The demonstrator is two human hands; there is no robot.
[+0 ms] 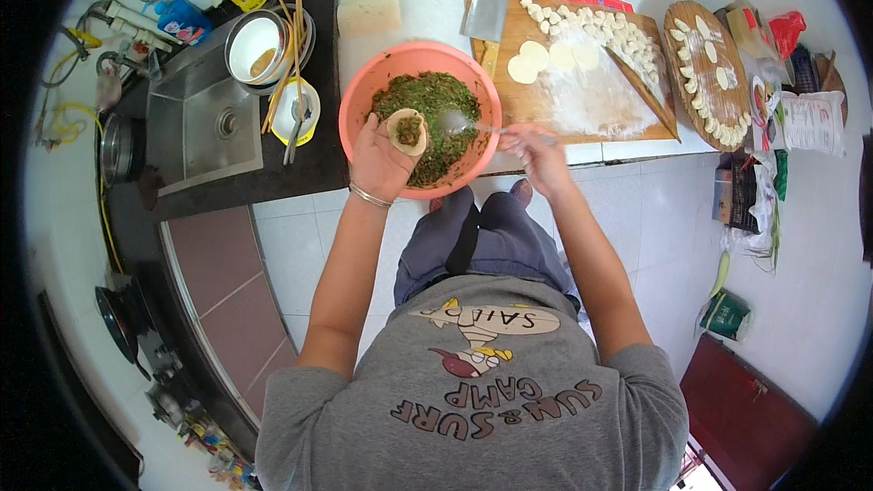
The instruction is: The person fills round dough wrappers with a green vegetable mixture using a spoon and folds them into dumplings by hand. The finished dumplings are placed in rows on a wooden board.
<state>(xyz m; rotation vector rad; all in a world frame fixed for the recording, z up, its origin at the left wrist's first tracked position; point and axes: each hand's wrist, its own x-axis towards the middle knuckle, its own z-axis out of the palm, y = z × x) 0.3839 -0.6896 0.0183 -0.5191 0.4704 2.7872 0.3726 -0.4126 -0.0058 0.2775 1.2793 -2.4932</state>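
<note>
Worktop (pixel 427 0): board (pixel 518 115) along near edge, bearing dough bits (pixel 641 55) and flat wrappers (pixel 534 56), so plenty looks left. Bowl (pixel 349 100) at near edge, left of board; ample filling (pixel 427 91). Tray (pixel 705 86) toward right end: shaped dumplings (pixel 727 135), seemingly done. Right grip (pixel 535 155) pinches spoon (pixel 455 123); long axis roughly along near edge, tip left. Left grip (pixel 377 164) holds wrapper (pixel 396 134), curled beneath, over bowl; filled, unsealed, opening upward, roundish, no clear long axis.
</note>
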